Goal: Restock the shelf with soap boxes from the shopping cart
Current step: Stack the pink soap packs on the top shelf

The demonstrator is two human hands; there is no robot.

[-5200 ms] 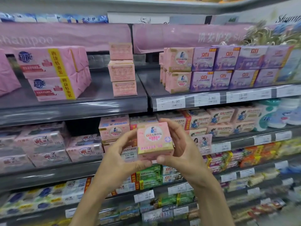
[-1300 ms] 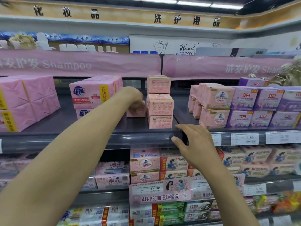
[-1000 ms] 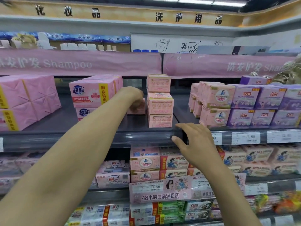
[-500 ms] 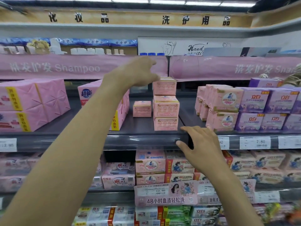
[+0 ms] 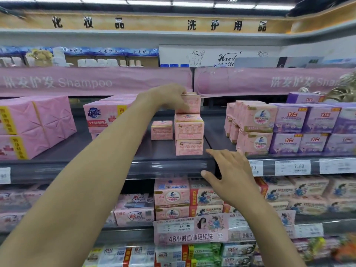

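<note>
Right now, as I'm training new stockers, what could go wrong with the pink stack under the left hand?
The left hand grips the top box of a three-high stack; a sideways pull could topple it onto the single box beside it. The stack stands near the shelf edge, where the right hand rests, so a knocked box might fall off.

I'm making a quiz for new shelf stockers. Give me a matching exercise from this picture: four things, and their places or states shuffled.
1. left hand
2. right hand
3. lone pink box
4. purple boxes

a. rests on the shelf edge
b. farthest to the right
c. grips the top box of the pink stack
d. stands left of the stack

Pairs: 1-c, 2-a, 3-d, 4-b
</note>
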